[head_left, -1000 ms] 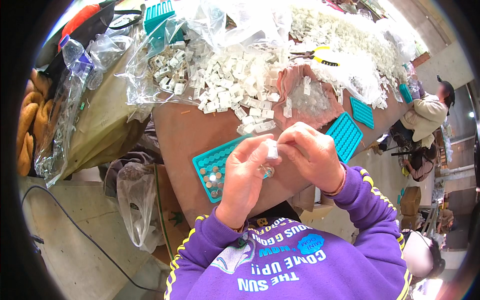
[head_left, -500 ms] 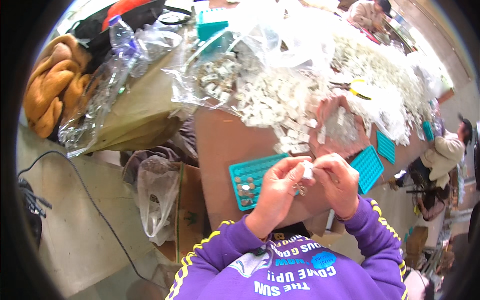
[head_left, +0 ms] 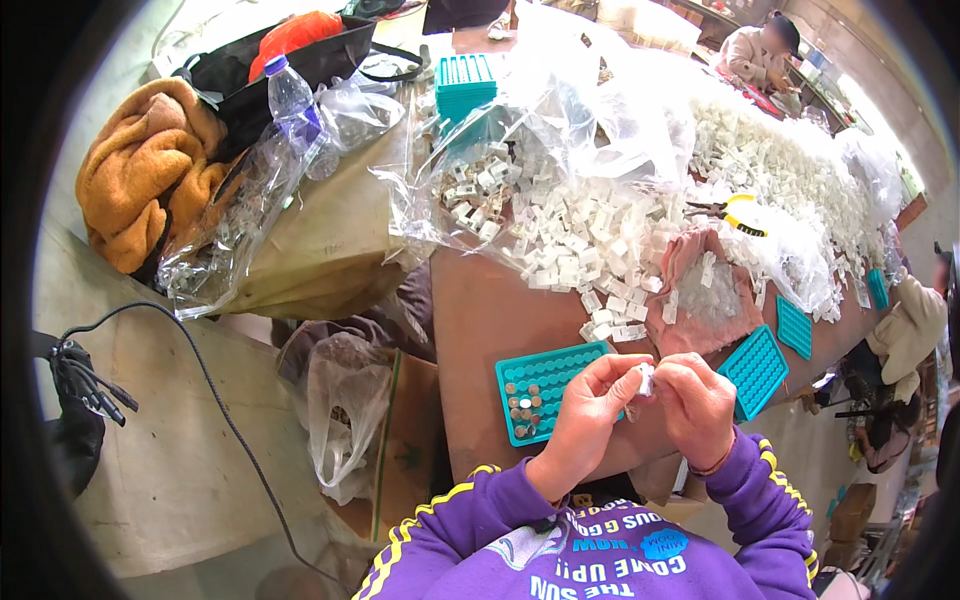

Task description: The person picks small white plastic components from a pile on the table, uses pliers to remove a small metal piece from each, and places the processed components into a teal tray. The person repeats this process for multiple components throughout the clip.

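In front of my chest, my left hand (head_left: 590,412) pinches a small white plastic piece (head_left: 646,379) between thumb and fingers. My right hand (head_left: 697,408) is closed at the other side of the same piece, its fingertips against it. My fingers cover much of the piece. Just left of my left hand lies a teal tray with rows of round pockets (head_left: 560,366). Several small round metal discs (head_left: 523,402) sit in its left part. Beyond my hands, a pile of white plastic pieces (head_left: 590,235) spreads over the brown table (head_left: 475,340).
A second teal tray (head_left: 755,372) lies right of my hands, near a pink cloth (head_left: 690,265) with small clear pieces. Yellow-handled pliers (head_left: 740,213) rest on the heap. A cardboard box (head_left: 408,425) and plastic bag (head_left: 345,405) stand left of the table. Other people sit farther off.
The whole view has shifted, so the table and trays appear farther right and lower. Both hands keep hold of the white piece and have drawn slightly closer together.
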Action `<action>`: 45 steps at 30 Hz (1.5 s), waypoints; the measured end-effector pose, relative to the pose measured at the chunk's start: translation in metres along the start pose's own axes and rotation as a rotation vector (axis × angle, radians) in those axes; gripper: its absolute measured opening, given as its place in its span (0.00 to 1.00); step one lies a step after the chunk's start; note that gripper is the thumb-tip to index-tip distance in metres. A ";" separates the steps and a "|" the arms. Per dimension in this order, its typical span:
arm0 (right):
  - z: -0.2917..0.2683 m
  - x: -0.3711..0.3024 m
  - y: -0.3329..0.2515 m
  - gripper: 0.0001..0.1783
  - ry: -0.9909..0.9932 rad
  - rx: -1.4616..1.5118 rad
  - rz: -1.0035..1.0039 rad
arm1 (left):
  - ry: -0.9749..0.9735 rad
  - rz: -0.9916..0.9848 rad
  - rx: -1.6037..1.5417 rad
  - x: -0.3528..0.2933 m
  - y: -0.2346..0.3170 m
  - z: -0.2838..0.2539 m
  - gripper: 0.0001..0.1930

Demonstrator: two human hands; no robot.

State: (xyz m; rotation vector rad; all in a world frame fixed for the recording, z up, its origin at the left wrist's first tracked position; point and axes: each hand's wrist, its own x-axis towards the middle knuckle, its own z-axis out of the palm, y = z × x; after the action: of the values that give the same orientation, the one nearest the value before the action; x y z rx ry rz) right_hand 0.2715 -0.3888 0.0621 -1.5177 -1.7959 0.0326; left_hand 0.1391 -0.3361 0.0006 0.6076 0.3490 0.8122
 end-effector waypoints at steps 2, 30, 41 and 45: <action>-0.003 -0.008 0.000 0.10 0.067 0.062 0.043 | -0.029 0.005 0.044 -0.003 0.002 0.004 0.14; -0.059 -0.111 0.031 0.05 0.168 -0.076 0.368 | 0.088 0.375 1.005 -0.082 0.067 -0.031 0.12; -0.081 0.018 0.179 0.09 -0.054 -0.322 0.387 | -0.232 0.274 0.958 -0.084 0.028 -0.004 0.13; -0.054 0.050 0.222 0.13 -0.181 -0.547 0.075 | -0.305 0.272 0.967 -0.083 0.024 -0.003 0.12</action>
State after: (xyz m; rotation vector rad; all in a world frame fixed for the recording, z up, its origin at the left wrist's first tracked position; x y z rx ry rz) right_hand 0.4864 -0.3063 0.0206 -2.0153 -1.9914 -0.3183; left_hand 0.0709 -0.3852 0.0184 1.6928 0.3724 0.7644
